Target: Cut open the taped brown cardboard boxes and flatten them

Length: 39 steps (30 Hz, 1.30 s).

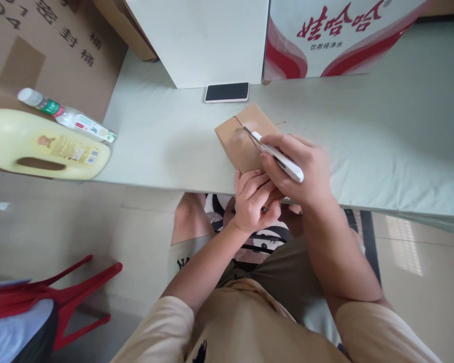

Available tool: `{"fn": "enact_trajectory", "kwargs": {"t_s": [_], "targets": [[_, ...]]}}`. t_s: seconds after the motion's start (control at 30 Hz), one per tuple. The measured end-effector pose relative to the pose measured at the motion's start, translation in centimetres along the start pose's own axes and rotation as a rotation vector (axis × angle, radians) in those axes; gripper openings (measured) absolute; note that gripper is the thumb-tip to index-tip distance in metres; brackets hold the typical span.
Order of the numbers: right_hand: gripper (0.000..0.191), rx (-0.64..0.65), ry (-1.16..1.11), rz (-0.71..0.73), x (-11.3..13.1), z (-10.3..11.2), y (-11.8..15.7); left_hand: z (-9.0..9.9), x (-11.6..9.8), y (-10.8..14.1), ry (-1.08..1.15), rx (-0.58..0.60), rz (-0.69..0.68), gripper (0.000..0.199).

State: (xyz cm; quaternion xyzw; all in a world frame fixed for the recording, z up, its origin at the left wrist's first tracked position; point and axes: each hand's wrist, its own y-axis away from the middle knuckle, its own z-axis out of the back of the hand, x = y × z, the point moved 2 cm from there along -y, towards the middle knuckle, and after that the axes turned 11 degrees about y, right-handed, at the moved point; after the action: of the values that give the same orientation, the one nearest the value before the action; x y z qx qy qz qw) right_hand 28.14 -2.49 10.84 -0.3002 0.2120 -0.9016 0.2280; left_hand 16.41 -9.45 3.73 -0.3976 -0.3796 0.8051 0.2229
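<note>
A small brown cardboard box (237,151) lies at an angle near the table's front edge. A dark slit or seam runs across its top. In my right hand (304,164) is a white utility knife (283,164), its blade pointing up and left at the seam. Whether the tip is in the cardboard I cannot tell. My left hand (251,199) grips the near end of the box, fingers curled over it. My right hand partly covers the box's right side.
A phone (227,93) lies behind the box, before a white carton (212,40) and a red-and-white carton (325,40). At left, a yellow jug (18,141) and a clear bottle (68,115) lie by a large cardboard box (87,85). A red stool (71,297) stands below left.
</note>
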Motion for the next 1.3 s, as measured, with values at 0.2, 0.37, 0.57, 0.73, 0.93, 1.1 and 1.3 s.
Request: {"fn": "enact_trajectory", "kwargs": {"t_s": [0.2,0.37,0.57,0.73,0.93,1.1,1.3], "targets": [[0.024,0.019,0.118,0.027,0.2,-0.8,-0.1,0.0,0.0,-0.1,-0.013,0.012,0.01,0.029],[0.01,-0.118,0.069,0.077,0.2,-0.7,0.0,-0.2,0.0,-0.2,-0.012,-0.017,0.012,0.028],[0.01,-0.343,-0.185,0.136,-0.5,0.7,0.2,-0.1,0.2,0.0,-0.051,0.024,0.011,0.036],[0.014,-0.489,-0.273,0.169,-1.0,0.6,0.3,0.0,0.9,0.1,-0.054,0.058,0.006,0.039],[0.029,-0.415,-0.078,0.166,-1.4,-0.7,0.9,-0.4,1.0,0.1,-0.031,0.02,-0.002,0.039],[0.042,-0.467,0.073,0.282,-1.5,-1.9,2.2,-0.5,0.6,0.0,-0.025,-0.027,0.003,0.038],[0.033,-0.534,0.064,0.377,-1.6,-2.3,3.1,-0.8,0.8,0.0,-0.007,-0.065,-0.023,0.035]]}}
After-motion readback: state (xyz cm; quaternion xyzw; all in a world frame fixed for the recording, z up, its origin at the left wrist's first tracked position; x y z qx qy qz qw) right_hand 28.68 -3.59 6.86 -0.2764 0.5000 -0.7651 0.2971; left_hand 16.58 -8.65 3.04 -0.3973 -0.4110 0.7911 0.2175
